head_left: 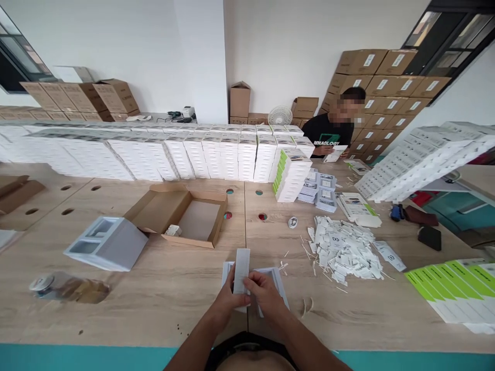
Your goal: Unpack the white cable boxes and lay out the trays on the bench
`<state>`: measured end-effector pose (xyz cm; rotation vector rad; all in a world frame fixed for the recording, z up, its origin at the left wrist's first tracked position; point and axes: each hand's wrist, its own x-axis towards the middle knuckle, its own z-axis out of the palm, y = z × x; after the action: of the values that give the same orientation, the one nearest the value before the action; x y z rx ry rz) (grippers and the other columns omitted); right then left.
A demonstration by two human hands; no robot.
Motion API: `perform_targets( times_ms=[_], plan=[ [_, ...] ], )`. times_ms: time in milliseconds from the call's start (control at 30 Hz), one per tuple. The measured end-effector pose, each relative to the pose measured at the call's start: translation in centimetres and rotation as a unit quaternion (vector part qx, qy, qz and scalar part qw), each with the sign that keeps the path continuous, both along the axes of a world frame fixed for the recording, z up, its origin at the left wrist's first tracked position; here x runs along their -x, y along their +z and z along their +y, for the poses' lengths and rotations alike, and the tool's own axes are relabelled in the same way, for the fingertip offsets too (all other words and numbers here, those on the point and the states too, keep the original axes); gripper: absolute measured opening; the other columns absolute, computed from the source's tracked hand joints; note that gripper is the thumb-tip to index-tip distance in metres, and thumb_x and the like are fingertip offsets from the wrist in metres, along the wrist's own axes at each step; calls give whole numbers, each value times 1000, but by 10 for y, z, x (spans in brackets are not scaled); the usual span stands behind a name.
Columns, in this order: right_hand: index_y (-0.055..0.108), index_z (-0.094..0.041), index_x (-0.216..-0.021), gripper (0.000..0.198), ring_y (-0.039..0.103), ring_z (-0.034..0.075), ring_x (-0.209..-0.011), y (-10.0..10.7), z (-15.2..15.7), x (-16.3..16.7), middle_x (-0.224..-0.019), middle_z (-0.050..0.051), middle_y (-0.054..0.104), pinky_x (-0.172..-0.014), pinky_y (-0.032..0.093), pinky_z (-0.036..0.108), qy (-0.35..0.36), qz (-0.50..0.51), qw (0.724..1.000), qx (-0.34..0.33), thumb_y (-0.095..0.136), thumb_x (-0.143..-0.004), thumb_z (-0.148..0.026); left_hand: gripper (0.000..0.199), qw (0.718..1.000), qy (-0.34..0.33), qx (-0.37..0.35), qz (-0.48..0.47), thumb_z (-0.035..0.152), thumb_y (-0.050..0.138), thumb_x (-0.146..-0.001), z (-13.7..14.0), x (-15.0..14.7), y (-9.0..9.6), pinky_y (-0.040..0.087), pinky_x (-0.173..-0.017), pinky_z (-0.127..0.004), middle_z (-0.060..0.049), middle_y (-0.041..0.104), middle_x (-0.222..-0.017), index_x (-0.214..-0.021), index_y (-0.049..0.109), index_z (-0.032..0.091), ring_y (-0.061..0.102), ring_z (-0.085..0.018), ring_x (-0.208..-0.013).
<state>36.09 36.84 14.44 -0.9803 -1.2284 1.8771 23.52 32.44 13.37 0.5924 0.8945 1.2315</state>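
In front of me, my left hand (227, 298) is closed around a narrow white stack of thin strips (242, 263), held upright with faint lines down its face. My right hand (266, 294) pinches the lower right edge of the same stack. I cannot make out what the strips are. Under my hands lie white trays (279, 282), largely hidden by my fingers and wrists. To the right spreads a heap of small white packets (344, 247), with loose thin white pieces beside it.
An open cardboard box (204, 216), a stack of white trays (106, 245) and a plastic bottle (69, 288) stand left. Rows of white boxes (209, 157) line the back. Green-and-white boxes (448, 288) lie right. A co-worker (328, 131) holds a white box at the far right.
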Motion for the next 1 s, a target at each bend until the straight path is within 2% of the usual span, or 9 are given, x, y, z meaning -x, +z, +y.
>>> perform_targets(
  times_ms=[167,300,433,533,633,733,800,900,1000],
  plan=[
    [66,-19,-74,26,57,15,-63,2,-2,-12,-70,0,68,-63,45,28,-39,80,993,80,75,-76,-44,80,996,-1,-27,-80,26,81,-61,-7,1,11,45,-92,-41,-11,65,-116,-135,49,21,57,-33,-111],
    [66,-23,-82,29,61,16,-65,1,28,-58,-76,-1,70,-62,49,28,-135,57,982,120,79,-71,-47,71,995,51,-7,-91,25,73,-71,-9,8,4,43,-97,-42,-10,64,-123,-137,46,24,56,-31,-116],
    [67,-25,-81,34,64,17,-73,-28,60,-135,-78,-2,71,-65,52,27,-220,11,968,123,85,-59,-43,73,995,61,10,-77,27,71,-75,-8,10,2,44,-95,-42,-11,64,-122,-142,40,24,57,-31,-114],
    [69,-23,-80,33,66,23,-74,-61,70,-191,-79,1,72,-63,52,31,-189,-50,969,153,81,-60,-47,73,996,64,18,-61,31,73,-74,-2,-1,9,43,-99,-43,-11,64,-123,-140,43,23,57,-31,-116],
    [69,-22,-73,31,65,26,-72,-78,75,-223,-75,5,71,-63,50,36,-180,-178,963,93,77,-60,-48,78,998,50,8,-28,34,78,-69,7,-24,14,42,-101,-44,-11,62,-127,-139,44,25,54,-33,-119],
    [72,-23,-75,28,62,26,-77,-65,77,-217,-77,5,71,-71,48,37,-225,-275,935,-12,80,-55,-41,97,999,31,13,10,35,85,-61,19,-48,9,41,-102,-44,-11,59,-131,-144,36,27,52,-33,-122],
    [74,-24,-79,28,61,26,-80,-44,73,-192,-81,5,71,-76,46,38,-183,-259,948,-36,80,-59,-41,110,999,21,25,30,37,88,-56,26,-63,0,41,-103,-43,-13,58,-133,-148,29,26,52,-34,-122],
    [75,-23,-85,28,62,24,-82,-12,58,-140,-85,5,72,-78,46,36,-33,-118,992,-14,74,-71,-47,120,998,11,30,57,37,92,-50,33,-78,-13,41,-102,-45,-15,59,-131,-150,25,25,53,-35,-120],
    [72,-19,-76,28,58,18,-69,3,38,-101,-72,1,68,-68,44,31,-12,-8,999,37,73,-76,-47,119,999,3,19,41,39,92,-50,36,-88,-13,41,-101,-47,-16,58,-131,-149,27,26,55,-36,-118]
  ],
)
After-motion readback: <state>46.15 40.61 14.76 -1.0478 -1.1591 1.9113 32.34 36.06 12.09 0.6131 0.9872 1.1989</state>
